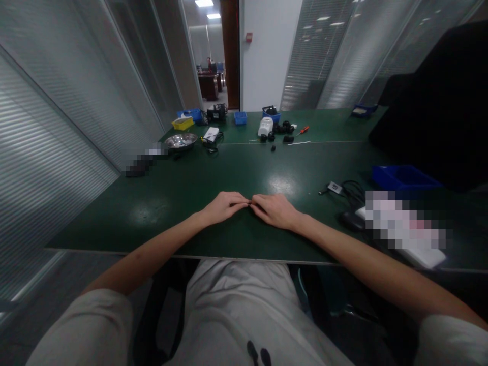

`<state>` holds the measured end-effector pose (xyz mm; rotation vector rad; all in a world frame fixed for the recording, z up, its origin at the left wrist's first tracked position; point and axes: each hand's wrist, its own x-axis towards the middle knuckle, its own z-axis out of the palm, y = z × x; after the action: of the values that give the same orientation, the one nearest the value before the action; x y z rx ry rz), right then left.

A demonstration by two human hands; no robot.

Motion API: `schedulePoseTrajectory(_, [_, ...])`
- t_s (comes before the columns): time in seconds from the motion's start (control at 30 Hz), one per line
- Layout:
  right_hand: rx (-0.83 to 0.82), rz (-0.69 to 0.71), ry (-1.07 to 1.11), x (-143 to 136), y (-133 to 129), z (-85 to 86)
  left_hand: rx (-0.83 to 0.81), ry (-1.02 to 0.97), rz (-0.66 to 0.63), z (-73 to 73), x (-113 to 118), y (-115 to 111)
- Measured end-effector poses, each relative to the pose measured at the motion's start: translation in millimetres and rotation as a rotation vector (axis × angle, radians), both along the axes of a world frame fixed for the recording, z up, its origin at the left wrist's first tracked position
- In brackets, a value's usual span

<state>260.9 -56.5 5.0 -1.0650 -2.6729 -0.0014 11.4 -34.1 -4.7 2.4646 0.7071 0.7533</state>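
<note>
Blinds (pixel 30 168) stand beside the green table (pixel 213 173) beneath the fingers (pixel 237 198), doorway (pixel 209 46) beyond.

Glass partition walls (pixel 133 66) with pale slatted blinds (pixel 41 132) line the left. Beyond a long green-topped table (pixel 229 165), a white wall (pixel 270 66) adjoins a tall dark-brown panel (pixel 230 56) and a doorway (pixel 213 43) revealing rectangular white ceiling lights (pixel 204 3). Dark grey floor (pixel 82 269) shows at lower left.
</note>
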Motion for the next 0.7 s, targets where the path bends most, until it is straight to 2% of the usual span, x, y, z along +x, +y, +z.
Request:
schedulePoseTrajectory(0.17, [-0.012,-0.001,0.011,1,1,1.3,0.050,-0.012,0.141,-4.3,-7,12])
schedulePoseTrajectory(0.33, [-0.024,-0.002,0.016,2,1,2.3,0.195,0.134,0.209,-9.8,-10,26])
schedulePoseTrajectory(0.53, [-0.035,-0.005,0.031,3,2,1.7,0.263,0.236,0.155,-2.6,-11,19])
schedulePoseTrajectory(0.7, [-0.053,0.017,0.088,7,4,0.0,0.231,0.176,0.148,0.3,-16,9])
